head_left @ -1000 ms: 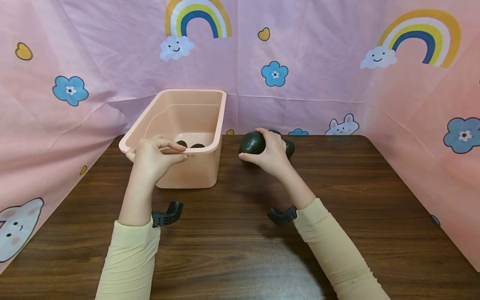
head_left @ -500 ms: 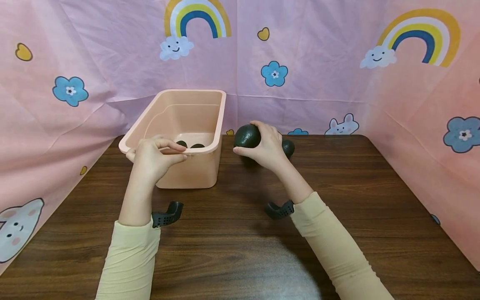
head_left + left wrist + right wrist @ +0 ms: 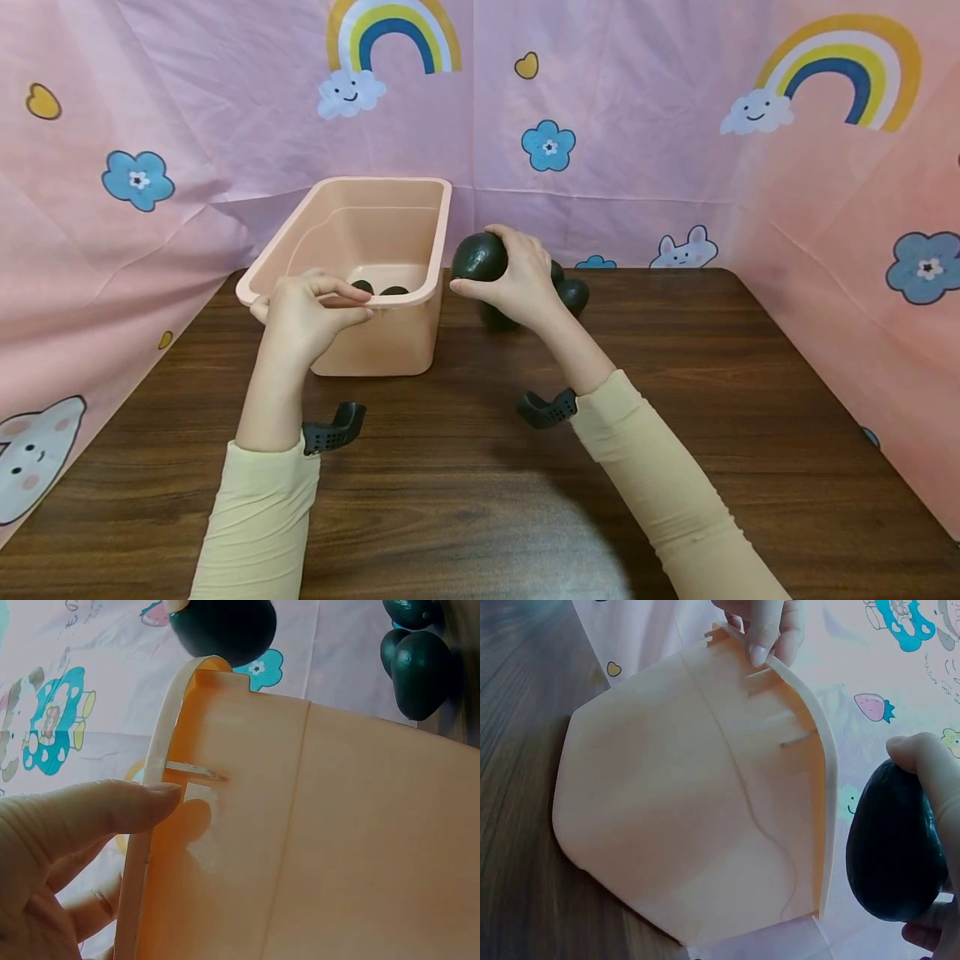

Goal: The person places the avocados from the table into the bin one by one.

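In the head view my right hand [image 3: 525,282] grips a dark green avocado [image 3: 478,257], thumb low and fingers over the top. It is held above the table, just right of the peach plastic bin [image 3: 375,342]. The right wrist view shows the whole avocado [image 3: 895,844] between thumb and fingers. My left hand [image 3: 298,321] pinches the bin's near rim, thumb outside and fingers over the inner side; the thumb [image 3: 112,810] shows in the left wrist view. Inside the bin, the tops of two dark avocados [image 3: 393,291] peek above the rim.
More avocados [image 3: 573,295] lie on the dark wooden table [image 3: 450,500], partly hidden behind my right hand. Another avocado [image 3: 497,317] sits below the held one. A patterned pink cloth [image 3: 622,125] hangs behind and along both sides. A black mount [image 3: 547,410] sticks out from each wrist.
My right hand has lifted the avocado off the group and carried it up and left toward the bin, uncovering avocados on the table. My left hand stays at the rim.
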A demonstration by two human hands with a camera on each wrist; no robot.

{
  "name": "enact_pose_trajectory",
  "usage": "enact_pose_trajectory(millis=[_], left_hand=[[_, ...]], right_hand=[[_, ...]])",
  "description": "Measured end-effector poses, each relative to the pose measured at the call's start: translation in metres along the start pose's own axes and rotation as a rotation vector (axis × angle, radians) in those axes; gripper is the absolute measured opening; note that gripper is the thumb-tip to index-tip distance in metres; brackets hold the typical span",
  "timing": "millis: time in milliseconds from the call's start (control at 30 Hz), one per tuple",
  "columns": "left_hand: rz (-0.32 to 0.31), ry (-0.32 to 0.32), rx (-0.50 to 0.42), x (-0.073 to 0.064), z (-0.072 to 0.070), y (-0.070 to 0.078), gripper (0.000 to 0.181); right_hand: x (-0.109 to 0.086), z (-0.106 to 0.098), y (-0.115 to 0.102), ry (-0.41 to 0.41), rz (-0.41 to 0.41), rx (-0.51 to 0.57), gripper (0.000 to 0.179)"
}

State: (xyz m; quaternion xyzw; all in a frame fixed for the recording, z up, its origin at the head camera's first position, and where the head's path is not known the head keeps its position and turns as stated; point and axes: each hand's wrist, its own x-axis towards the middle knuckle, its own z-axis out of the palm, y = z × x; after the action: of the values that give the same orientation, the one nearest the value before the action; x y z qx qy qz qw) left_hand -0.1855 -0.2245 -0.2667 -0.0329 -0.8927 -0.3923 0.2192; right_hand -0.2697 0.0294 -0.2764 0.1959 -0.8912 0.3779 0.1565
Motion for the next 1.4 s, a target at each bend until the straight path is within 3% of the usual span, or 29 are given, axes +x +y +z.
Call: enact_pose_trajectory(millis=[367, 1400], left_hand=[[0.021, 0.002, -0.002, 0.000, -0.001, 0.002, 0.022], [0.029, 0.004, 0.020, 0.000, 0.000, 0.000, 0.020]], right_hand=[[0.012, 0.003, -0.018, 0.017, -0.050, -0.026, 0.088], [0.034, 0.019, -0.046, -0.040, -0.067, -0.075, 0.088]])
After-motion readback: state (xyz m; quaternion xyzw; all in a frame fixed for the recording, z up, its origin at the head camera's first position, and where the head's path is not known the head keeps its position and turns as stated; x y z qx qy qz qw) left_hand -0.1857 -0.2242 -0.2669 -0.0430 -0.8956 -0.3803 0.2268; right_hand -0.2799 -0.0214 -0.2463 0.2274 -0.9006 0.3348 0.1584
